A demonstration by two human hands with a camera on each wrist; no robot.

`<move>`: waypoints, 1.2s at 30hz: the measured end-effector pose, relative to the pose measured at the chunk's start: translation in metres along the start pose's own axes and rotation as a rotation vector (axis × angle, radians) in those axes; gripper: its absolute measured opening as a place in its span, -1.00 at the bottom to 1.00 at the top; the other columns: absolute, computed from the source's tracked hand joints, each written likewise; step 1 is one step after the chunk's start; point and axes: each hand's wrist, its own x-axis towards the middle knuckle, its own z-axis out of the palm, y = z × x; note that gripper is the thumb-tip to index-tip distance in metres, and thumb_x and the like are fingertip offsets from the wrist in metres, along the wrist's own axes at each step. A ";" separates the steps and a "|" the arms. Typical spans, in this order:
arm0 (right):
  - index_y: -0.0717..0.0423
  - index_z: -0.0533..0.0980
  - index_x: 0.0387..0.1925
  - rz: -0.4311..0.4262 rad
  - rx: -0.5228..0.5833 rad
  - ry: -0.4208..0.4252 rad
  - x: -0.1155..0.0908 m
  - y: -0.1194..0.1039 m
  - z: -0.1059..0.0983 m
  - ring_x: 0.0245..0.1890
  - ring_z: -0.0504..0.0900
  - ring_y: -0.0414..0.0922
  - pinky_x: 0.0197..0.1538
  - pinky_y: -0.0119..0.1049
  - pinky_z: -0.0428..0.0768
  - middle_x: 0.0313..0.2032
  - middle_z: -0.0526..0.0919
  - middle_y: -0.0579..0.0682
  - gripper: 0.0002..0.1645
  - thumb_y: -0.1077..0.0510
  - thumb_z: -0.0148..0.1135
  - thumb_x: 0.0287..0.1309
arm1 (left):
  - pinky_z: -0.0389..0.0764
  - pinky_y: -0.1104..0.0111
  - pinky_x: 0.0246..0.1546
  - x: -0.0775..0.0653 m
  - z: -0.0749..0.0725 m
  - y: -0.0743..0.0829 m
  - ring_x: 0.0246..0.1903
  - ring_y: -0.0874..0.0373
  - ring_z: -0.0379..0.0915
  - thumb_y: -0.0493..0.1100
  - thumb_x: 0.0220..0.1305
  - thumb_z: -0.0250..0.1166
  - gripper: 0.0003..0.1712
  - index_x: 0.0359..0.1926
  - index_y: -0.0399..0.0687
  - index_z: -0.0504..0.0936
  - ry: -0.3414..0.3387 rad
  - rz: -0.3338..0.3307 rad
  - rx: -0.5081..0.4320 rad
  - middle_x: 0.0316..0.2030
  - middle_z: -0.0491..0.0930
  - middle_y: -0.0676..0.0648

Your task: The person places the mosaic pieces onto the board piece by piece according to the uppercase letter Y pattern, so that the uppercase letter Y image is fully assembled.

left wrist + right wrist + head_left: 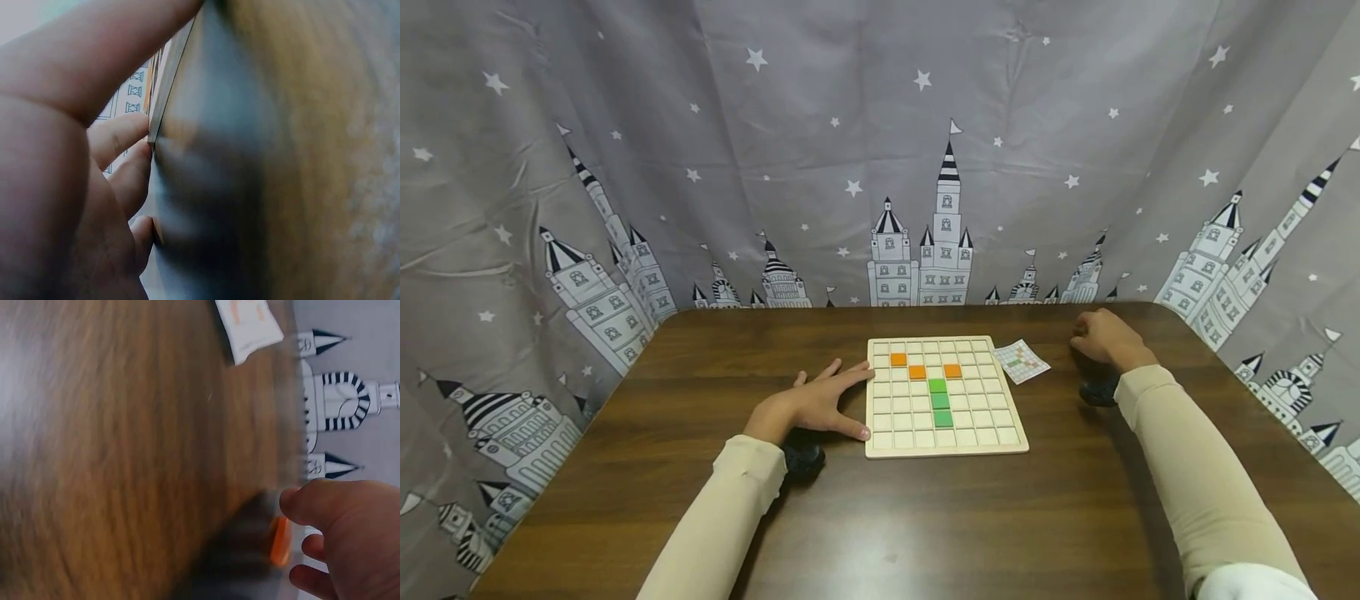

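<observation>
A pale wooden grid board (pixel 985 437) lies flat on the table. On it are orange tiles (pixel 917 372) in the upper rows and a column of green tiles (pixel 941 401) below them. My left hand (pixel 811 406) rests at the board's left edge, its fingers spread; thumb and fingertips touch the rim, seen close up along the board edge (pixel 167 84) in the left wrist view. Farther right, my right hand (pixel 1108 337) has curled fingers near the table's back edge. An orange tile (pixel 280 542) shows at its thumb and fingertips, apparently pinched; the hand hides it from the head view.
A small white pattern card (pixel 1022 361) with a coloured grid lies beside the board's upper right, its corner against the board. Behind the dark wooden table (pixel 880 517) hangs a grey curtain (pixel 820 125) printed with castles and stars.
</observation>
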 end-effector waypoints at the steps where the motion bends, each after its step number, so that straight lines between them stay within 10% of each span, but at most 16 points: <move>1: 0.50 0.46 0.12 0.009 0.000 -0.002 -0.001 0.003 0.001 0.07 0.51 0.35 0.10 0.26 0.47 0.05 0.53 0.47 -0.47 0.14 0.15 0.26 | -0.38 -0.47 0.25 0.000 0.000 0.000 0.55 -0.21 -0.44 0.38 0.03 0.48 0.24 0.61 0.16 0.08 0.001 0.001 -0.002 0.60 -0.12 0.03; 26: 0.29 0.56 -0.02 0.140 0.028 -0.014 0.001 0.002 0.006 -0.19 0.58 0.19 -0.24 0.15 0.56 -0.11 0.63 0.29 -0.51 -0.01 0.18 0.18 | -0.38 -0.46 0.26 -0.002 -0.001 0.000 0.55 -0.19 -0.45 0.37 0.03 0.50 0.23 0.61 0.18 0.09 0.001 0.005 -0.011 0.60 -0.11 0.05; 36: 0.22 0.65 -0.06 -0.149 0.048 0.098 0.023 -0.075 0.013 -0.24 0.59 0.06 -0.18 0.05 0.58 -0.18 0.65 0.12 -0.62 0.06 0.25 0.17 | -0.40 -0.44 0.28 -0.002 0.000 0.001 0.55 -0.14 -0.47 0.38 0.02 0.50 0.24 0.61 0.21 0.08 0.004 -0.007 -0.004 0.60 -0.12 0.08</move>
